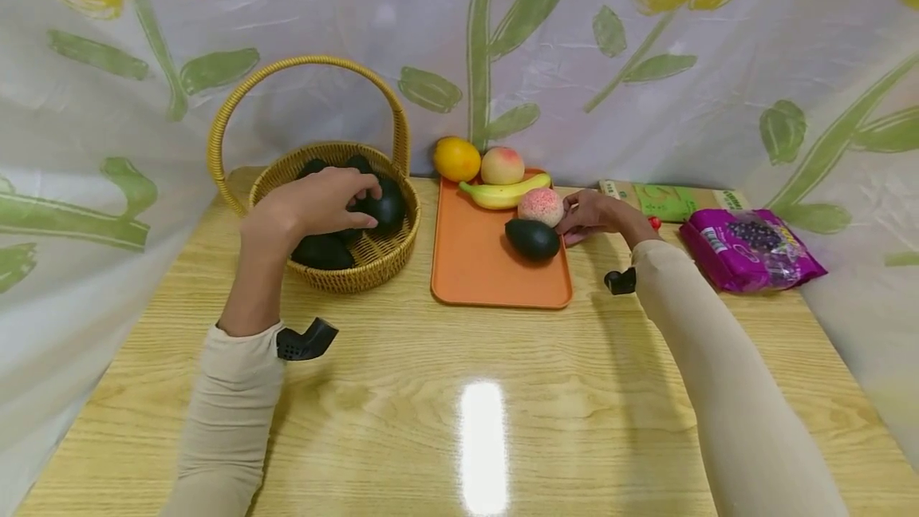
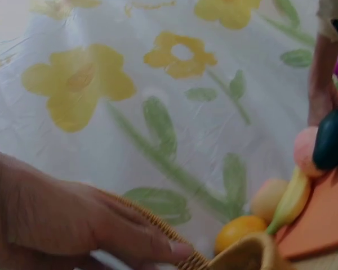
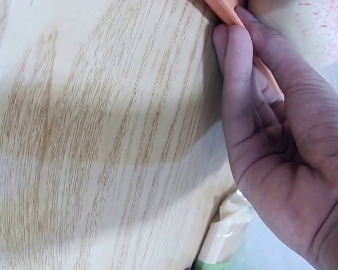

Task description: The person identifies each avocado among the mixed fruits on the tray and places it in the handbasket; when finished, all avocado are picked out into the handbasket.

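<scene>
My left hand (image 1: 316, 202) is over the wicker basket (image 1: 359, 282), thumb and fingers apart beside a dark green avocado (image 1: 390, 210). More dark green avocados (image 1: 323, 252) lie in the basket, partly hidden by the hand. In the left wrist view the left hand (image 2: 96, 225) covers part of the basket rim (image 2: 158, 222). My right hand (image 1: 592, 214) pinches the right edge of the orange tray (image 1: 474, 270); the right wrist view shows thumb and fingers on that edge. On the tray are an avocado (image 1: 533, 240), a pink-speckled peach (image 1: 542, 206) and a banana (image 1: 506, 194).
Another peach (image 1: 502, 166) and an orange lemon-shaped fruit (image 1: 456, 159) sit at the tray's back edge. Right of the tray lie a purple grape-printed bag (image 1: 750, 252) and a green-and-brown package (image 1: 664, 199). The basket's tall handle (image 1: 309, 61) arches up. A flowered curtain (image 1: 359, 6) hangs behind the wooden table (image 1: 380, 397).
</scene>
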A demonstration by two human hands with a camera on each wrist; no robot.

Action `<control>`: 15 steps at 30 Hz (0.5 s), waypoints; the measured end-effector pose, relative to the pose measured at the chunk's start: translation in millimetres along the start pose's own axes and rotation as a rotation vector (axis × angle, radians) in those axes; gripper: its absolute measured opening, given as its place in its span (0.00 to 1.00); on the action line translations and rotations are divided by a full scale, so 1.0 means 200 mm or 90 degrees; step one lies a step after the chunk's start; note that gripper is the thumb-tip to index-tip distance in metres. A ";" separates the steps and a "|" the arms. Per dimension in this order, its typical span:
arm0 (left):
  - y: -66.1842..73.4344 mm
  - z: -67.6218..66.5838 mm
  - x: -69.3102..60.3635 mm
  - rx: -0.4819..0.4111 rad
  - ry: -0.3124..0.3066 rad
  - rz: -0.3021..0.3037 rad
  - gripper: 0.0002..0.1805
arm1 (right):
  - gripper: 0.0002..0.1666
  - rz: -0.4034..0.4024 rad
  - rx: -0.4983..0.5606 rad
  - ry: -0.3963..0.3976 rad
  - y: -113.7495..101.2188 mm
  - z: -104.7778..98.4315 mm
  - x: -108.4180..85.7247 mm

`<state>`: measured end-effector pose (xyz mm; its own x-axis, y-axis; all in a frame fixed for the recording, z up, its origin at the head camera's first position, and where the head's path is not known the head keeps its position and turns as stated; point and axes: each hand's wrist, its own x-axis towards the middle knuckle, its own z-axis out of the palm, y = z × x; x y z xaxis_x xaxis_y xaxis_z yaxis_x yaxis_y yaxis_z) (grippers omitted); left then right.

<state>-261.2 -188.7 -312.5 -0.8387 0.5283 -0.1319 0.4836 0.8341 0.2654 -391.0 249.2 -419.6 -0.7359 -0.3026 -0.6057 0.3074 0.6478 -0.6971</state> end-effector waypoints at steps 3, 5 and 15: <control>0.07 0.02 0.07 -0.016 0.036 0.054 0.21 | 0.16 0.000 0.001 -0.001 0.01 0.00 0.00; 0.12 0.05 0.12 -0.027 0.054 0.083 0.21 | 0.16 0.001 0.003 0.001 0.02 0.00 0.00; 0.37 0.21 0.48 -0.024 0.067 0.193 0.25 | 0.15 -0.023 -0.017 0.010 0.04 0.00 0.01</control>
<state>-295.2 -69.3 -346.5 -0.6799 0.7310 0.0583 0.7078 0.6334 0.3130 -391.0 253.4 -426.4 -0.7551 -0.3153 -0.5748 0.2645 0.6557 -0.7072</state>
